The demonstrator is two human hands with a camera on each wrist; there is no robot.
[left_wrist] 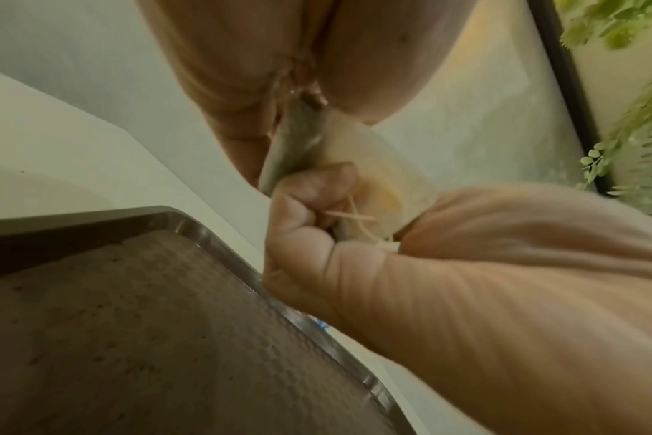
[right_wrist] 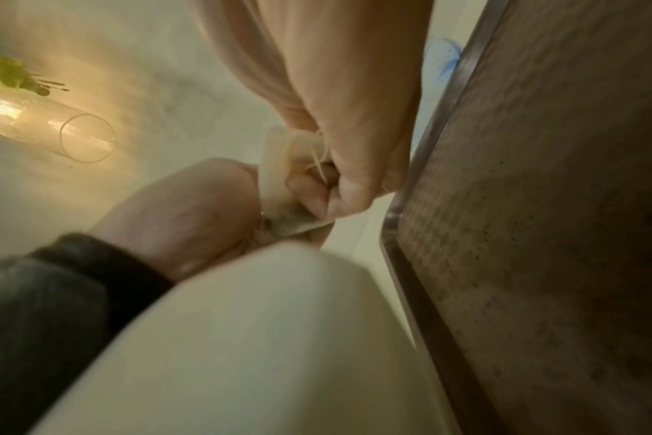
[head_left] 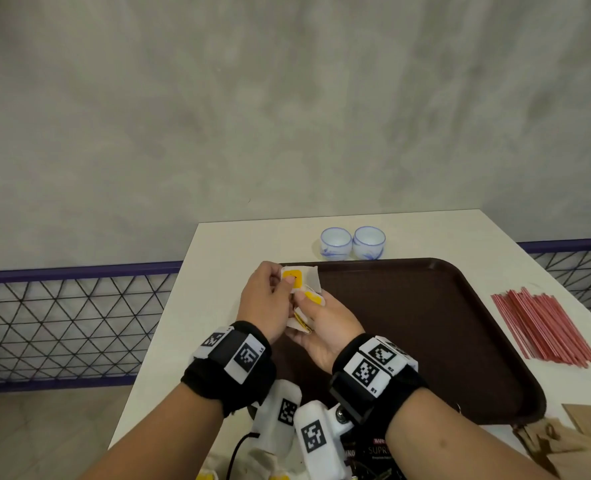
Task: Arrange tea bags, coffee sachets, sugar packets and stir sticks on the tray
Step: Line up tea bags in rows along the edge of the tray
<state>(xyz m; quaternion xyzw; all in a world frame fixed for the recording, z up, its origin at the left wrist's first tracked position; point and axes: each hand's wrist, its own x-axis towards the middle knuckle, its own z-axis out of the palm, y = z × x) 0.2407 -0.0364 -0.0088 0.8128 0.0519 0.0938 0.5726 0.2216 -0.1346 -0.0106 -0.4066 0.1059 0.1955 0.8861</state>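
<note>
Over the far left corner of the brown tray (head_left: 425, 323) both hands hold white tea bags with yellow tags. My left hand (head_left: 282, 278) pinches one tea bag (head_left: 297, 276) by its tag, thumb on top. My right hand (head_left: 304, 301) grips a small stack of tea bags (head_left: 301, 321) just below it, and the two hands touch. The left wrist view shows the tea bag (left_wrist: 354, 153) and its string between both hands, above the tray's rim (left_wrist: 242, 265). In the right wrist view the tea bag (right_wrist: 276, 164) is pinched beside the tray's edge (right_wrist: 414, 182).
Red stir sticks (head_left: 543, 327) lie in a pile right of the tray. Two small blue-and-white cups (head_left: 335, 242) stand behind it. Brown paper packets (head_left: 581, 441) and a dark sachet (head_left: 373, 452) lie near the front edge. A low wire fence (head_left: 62, 323) runs left of the table.
</note>
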